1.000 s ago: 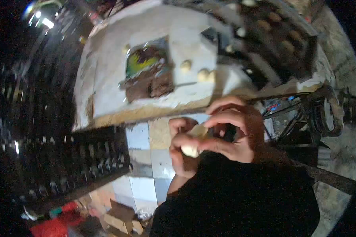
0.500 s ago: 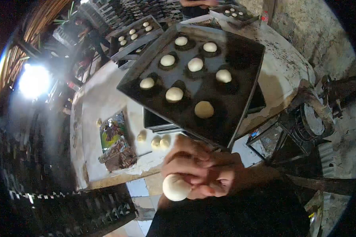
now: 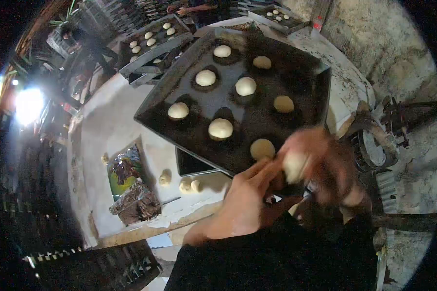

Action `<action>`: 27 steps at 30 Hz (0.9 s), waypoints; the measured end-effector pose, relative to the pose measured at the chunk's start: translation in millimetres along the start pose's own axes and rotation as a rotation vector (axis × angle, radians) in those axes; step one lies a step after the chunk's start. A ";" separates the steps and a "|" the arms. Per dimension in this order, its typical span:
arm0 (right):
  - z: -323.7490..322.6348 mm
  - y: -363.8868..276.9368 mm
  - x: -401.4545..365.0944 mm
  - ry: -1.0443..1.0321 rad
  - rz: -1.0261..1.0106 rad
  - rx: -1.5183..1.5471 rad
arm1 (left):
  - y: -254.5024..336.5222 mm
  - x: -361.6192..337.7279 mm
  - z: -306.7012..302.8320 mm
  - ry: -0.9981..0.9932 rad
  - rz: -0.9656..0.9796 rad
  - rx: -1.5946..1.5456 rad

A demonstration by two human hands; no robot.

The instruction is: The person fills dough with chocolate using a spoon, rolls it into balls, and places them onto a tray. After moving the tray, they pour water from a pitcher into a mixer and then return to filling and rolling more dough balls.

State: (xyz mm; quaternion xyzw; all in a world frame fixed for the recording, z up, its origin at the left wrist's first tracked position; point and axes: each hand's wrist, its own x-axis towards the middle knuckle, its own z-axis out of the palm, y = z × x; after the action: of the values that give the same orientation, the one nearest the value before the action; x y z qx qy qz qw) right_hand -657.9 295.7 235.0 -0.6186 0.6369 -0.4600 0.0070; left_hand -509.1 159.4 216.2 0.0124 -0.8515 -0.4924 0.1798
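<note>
A pale dough ball point(image 3: 294, 166) is between my two hands at the front right corner of a dark baking tray point(image 3: 306, 72). My left hand point(image 3: 245, 201) reaches in from the left, its fingers at the ball's side and its thumb below. Around the ball's upper right curls my right hand point(image 3: 327, 167), smeared by motion. Spaced over the tray lie several round dough balls, one of them point(image 3: 263, 149) right beside my fingertips and another point(image 3: 220, 129) farther left.
Another tray point(image 3: 177, 167) lies beneath this one on the pale table point(image 3: 94, 160). Left of it are a shiny packet with a dark brown mass point(image 3: 138, 201) and small dough pieces point(image 3: 165, 178). More trays of dough stand behind, near a person's arms point(image 3: 192, 8).
My hands have come apart and shifted; the dough ball has moved up and right, from below my left fingers to between both hands. The view has shifted slightly.
</note>
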 end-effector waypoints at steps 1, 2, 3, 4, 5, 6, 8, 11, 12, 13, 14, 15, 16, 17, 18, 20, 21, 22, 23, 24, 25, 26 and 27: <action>-9.3 7.7 5.8 0.073 0.210 0.034 | -0.3 -0.7 -11.1 -0.012 -0.020 -0.050; -15.5 38.0 17.6 0.178 0.294 0.083 | -6.2 -5.3 -23.2 0.046 -0.024 -0.067; -25.3 64.1 34.3 0.246 0.300 -0.116 | -14.5 -12.6 -39.0 0.100 -0.031 -0.083; -38.4 110.8 47.7 0.285 0.064 -0.518 | -23.2 -21.5 -54.6 0.147 -0.043 -0.101; -38.5 128.4 65.9 0.257 0.262 -0.523 | -31.8 -31.6 -69.5 0.200 0.005 -0.146; -42.8 150.8 73.0 -0.045 0.418 -0.627 | -40.5 -41.6 -84.4 0.251 0.055 -0.189; -36.9 177.7 62.5 -0.379 0.508 -0.772 | -54.2 -61.7 -105.5 0.424 0.126 -0.295; -32.7 198.2 51.7 -0.517 0.427 -0.841 | -81.2 -85.7 -132.5 0.735 0.250 -0.380; -31.6 189.4 56.6 -0.512 0.485 -0.799 | -84.0 -90.3 -138.8 0.846 0.202 -0.407; -28.6 180.5 60.5 -0.511 0.543 -0.749 | -86.9 -94.7 -146.0 0.959 0.148 -0.425; -36.2 185.0 57.3 -0.389 0.604 -0.618 | -95.2 -99.9 -153.0 0.953 0.049 -0.375; -39.8 189.1 60.6 -0.271 0.661 -0.484 | -109.6 -105.9 -161.1 0.951 -0.050 -0.319; -31.9 165.5 67.4 -0.103 0.510 -0.866 | -139.0 -114.6 -171.4 0.852 -0.037 -0.066; -31.0 147.0 65.1 0.150 0.460 -0.892 | -160.7 -125.1 -169.7 0.807 -0.130 -0.044; -32.7 124.2 59.1 0.231 0.342 -0.885 | -172.2 -136.8 -172.5 0.713 -0.329 0.129; -18.0 70.1 30.8 0.470 0.222 -0.692 | -228.0 -186.6 -148.4 0.631 -0.518 0.113; -20.1 61.6 0.9 0.513 0.159 -0.668 | -274.2 -223.1 -124.0 0.521 -0.570 0.184; -22.1 53.3 -28.9 0.552 0.095 -0.645 | -251.9 -215.6 -111.4 0.339 -0.704 0.166; -18.4 45.5 -46.7 0.560 0.012 -0.667 | -252.1 -216.8 -84.7 0.337 -0.800 0.171; -18.9 45.7 -64.4 0.531 -0.027 -0.675 | -263.0 -223.0 -57.8 0.318 -0.777 0.350; -19.7 48.2 -81.8 0.508 -0.068 -0.683 | -262.5 -219.7 -37.0 0.479 -0.770 0.392; -21.0 53.5 -90.6 0.487 -0.117 -0.621 | -274.9 -220.2 -20.8 0.553 -0.747 0.501; -22.2 58.9 -99.2 0.464 -0.165 -0.558 | -291.7 -223.0 -7.8 0.623 -0.722 0.609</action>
State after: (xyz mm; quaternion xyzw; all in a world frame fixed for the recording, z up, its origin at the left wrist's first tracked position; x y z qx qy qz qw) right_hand -693.5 376.3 157.2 -0.5252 0.6704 -0.3957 -0.3436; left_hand -343.7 46.9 -91.8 0.4989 -0.8037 -0.2277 0.2311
